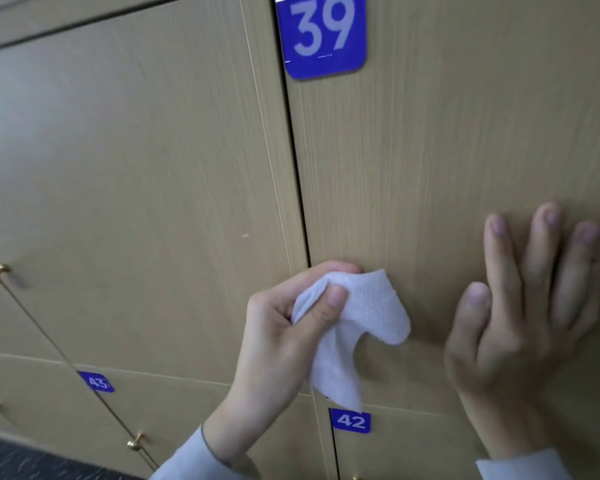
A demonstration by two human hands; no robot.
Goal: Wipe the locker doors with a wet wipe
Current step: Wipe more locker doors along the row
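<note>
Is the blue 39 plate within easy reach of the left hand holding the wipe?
Probably yes: the left hand with the wet wipe is low on that door, and bare door separates it from the 39 plate.

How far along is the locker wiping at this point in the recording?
Done: nothing can be confirmed; no door shows a wet streak or clear sign of wiping. In hand: the left hand pinches the crumpled wet wipe at the lower left edge of door 39, while the right hand is open, fingers spread in front of that door. Left, as far as visible: door 42, door 43 and the neighbouring door.
</note>
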